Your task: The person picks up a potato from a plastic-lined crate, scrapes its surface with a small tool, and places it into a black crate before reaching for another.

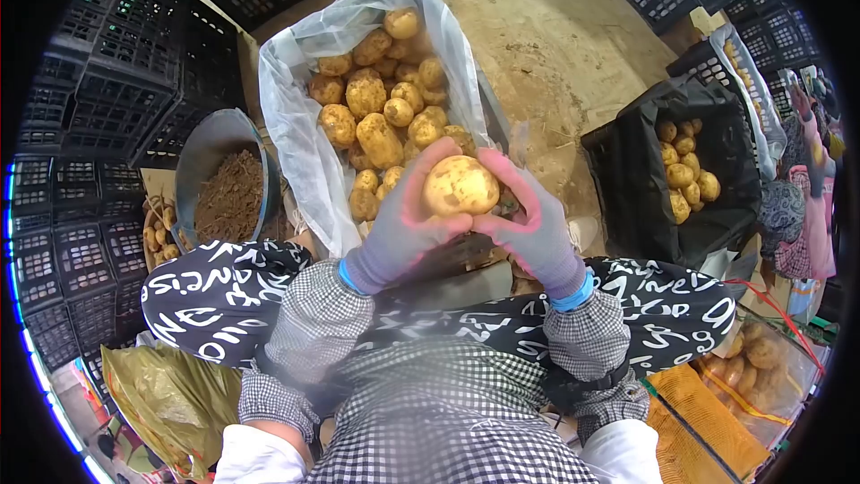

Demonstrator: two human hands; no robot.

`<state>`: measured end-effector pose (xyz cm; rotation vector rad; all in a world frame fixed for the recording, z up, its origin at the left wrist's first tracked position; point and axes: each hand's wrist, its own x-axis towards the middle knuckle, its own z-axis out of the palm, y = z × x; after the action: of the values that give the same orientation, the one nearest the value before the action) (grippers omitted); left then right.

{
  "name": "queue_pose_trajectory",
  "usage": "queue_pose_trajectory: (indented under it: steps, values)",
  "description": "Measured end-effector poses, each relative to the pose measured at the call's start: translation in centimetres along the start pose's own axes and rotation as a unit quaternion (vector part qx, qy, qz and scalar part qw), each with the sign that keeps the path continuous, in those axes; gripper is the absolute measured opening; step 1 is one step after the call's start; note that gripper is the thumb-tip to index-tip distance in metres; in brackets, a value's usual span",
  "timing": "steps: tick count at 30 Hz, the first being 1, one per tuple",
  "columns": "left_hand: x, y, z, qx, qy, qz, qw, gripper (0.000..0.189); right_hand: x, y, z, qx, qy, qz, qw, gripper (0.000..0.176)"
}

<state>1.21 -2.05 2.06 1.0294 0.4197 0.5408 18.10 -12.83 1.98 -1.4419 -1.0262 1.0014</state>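
Observation:
A large yellow potato (460,186) with brown patches is held up in front of me between both gloved hands. My left hand (408,215) curves around its left side, thumb and fingers against the skin. On the other side, my right hand (533,224) touches it with the fingertips. Both hands wear grey gloves with pink finger areas. Just beyond them, a crate lined with translucent white plastic (300,108) holds many potatoes (365,94), several of them soil-stained. My hands partly cover the crate's near right corner.
To the left stands a bucket (190,175) with brown soil. A black-lined crate (627,143) with potatoes sits at right. Stacked black crates (116,81) line the left side. Bagged potatoes (743,367) lie at lower right, a yellowish sack (170,394) at lower left. Another person (811,188) is at far right.

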Motion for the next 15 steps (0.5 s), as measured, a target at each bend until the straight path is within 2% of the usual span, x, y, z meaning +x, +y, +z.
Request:
queue_pose_trajectory:
  steps: [3, 6, 10, 12, 13, 15]
  values:
    - [0.1, 0.8, -0.7, 0.054, -0.020, -0.033, 0.998, 0.074, -0.1, -0.4, 0.2, -0.111, -0.001, -0.060, 0.992, 0.068]
    - [-0.3, 0.5, -1.4, 0.048, -0.051, -0.014, 0.997, 0.086, -0.2, -0.4, 0.5, -0.058, 0.001, -0.027, 0.998, 0.066]
    - [0.4, -0.6, -3.0, 0.088, 0.011, -0.071, 0.994, 0.076, -0.5, 0.2, 0.5, -0.030, -0.001, -0.016, 0.999, 0.065]
    - [0.1, 0.5, -1.7, 0.128, 0.015, -0.079, 0.989, 0.072, -0.3, 0.4, 0.4, -0.004, 0.004, -0.023, 1.000, 0.064]
    - [0.0, 0.6, -1.2, 0.126, 0.015, -0.079, 0.989, 0.070, -0.2, 0.2, 0.2, 0.042, -0.006, 0.002, 0.999, 0.062]
    - [-0.3, 0.1, -0.6, 0.035, 0.008, -0.060, 0.998, 0.067, -0.1, -0.4, -0.3, 0.134, -0.028, 0.053, 0.989, 0.059]
